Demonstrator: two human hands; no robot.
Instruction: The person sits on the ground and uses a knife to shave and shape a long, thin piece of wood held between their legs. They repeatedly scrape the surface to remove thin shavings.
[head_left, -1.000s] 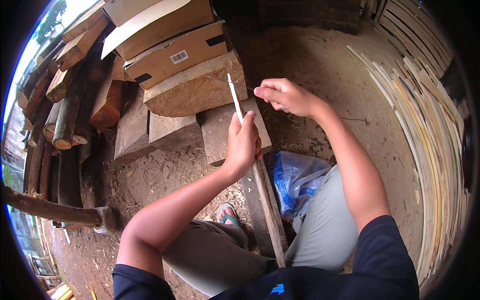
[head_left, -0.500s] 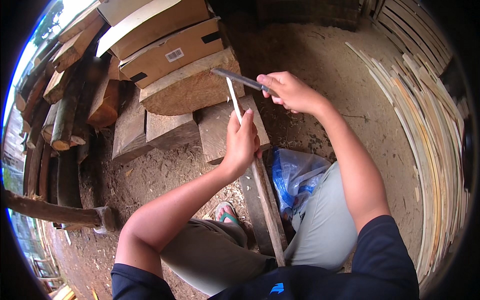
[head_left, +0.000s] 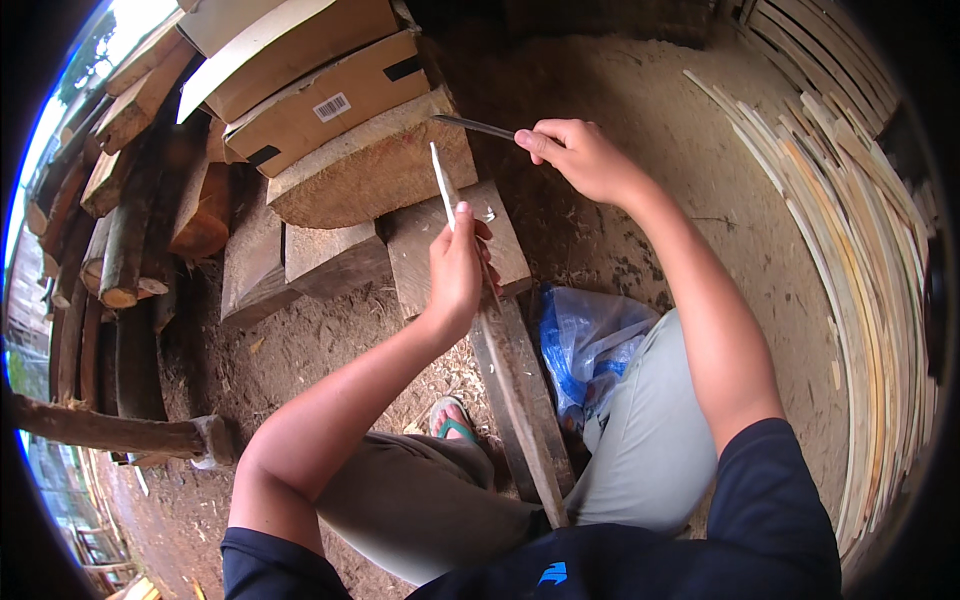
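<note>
A long wooden stick (head_left: 522,405) slants up from my lap, its far end whittled to a pale point. My left hand (head_left: 459,268) is closed around it just below that bare tip, thumb lying along the wood. In my right hand (head_left: 580,158) is a knife (head_left: 478,126), its dark blade pointing left. The blade is beyond the tip and to its right, apart from the wood. A small pale shaving shows beside the stick. Under the stick, a dark plank (head_left: 512,365) runs between my legs.
Cardboard boxes (head_left: 325,105) rest on a thick sawn log (head_left: 370,165), with wooden blocks (head_left: 335,262) below. Stacked timber (head_left: 130,235) fills the left. A blue and clear plastic bag (head_left: 590,340) lies by my right leg. Thin wood strips (head_left: 850,300) line the right side.
The knife has come away from the stick's tip and its blade has turned edge-on. My left hand and the pointed end have shifted slightly left.
</note>
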